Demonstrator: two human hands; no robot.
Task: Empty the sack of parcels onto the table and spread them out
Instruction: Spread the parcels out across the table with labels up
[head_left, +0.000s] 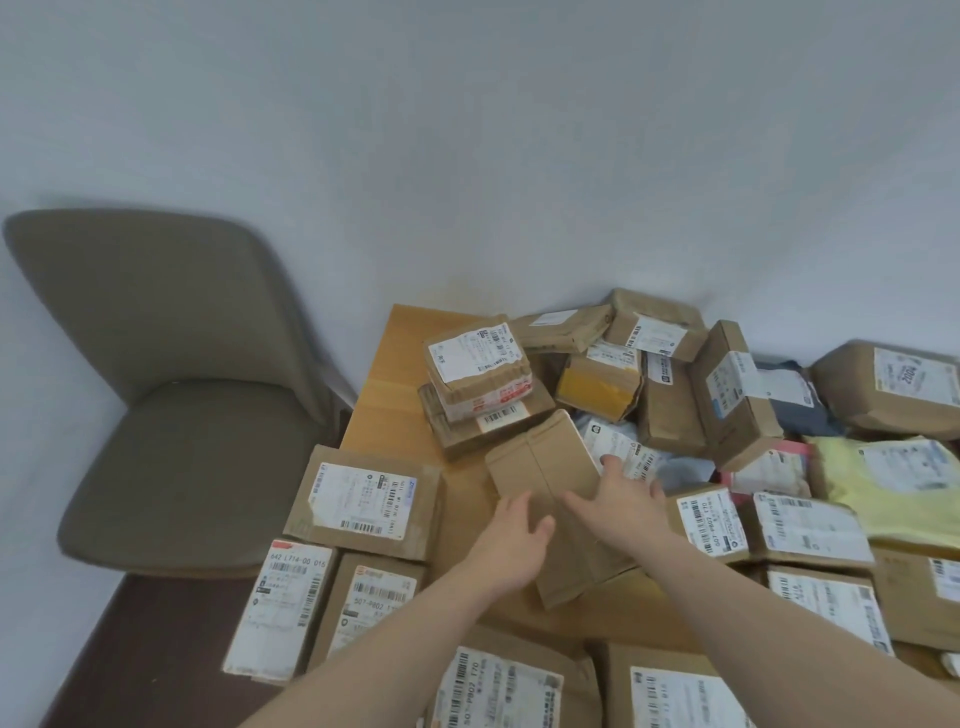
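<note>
As laid: flat brown parcel (558, 506) between both hands, long axis running away toward stacked boxes (478, 379).
Left hand (511, 540): open, resting on parcel's near-left edge.
Right hand (618, 501): open, fingers spread over parcel's right edge, nearer the heap.

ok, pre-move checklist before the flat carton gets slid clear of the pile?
1. Both hands on the carton: ok. Left hand and right hand lie on the flat carton.
2. Firm grip: cannot tell, fingers look straight.
3. Free table space: ok, bare wood left of the two stacked boxes.
4. Pile spread out: not ok, parcels still overlap at the back.
5. Edge clearance: not ok, long labelled box overhangs the left edge.
6. Sack emptied: cannot tell, no sack in view.
</note>
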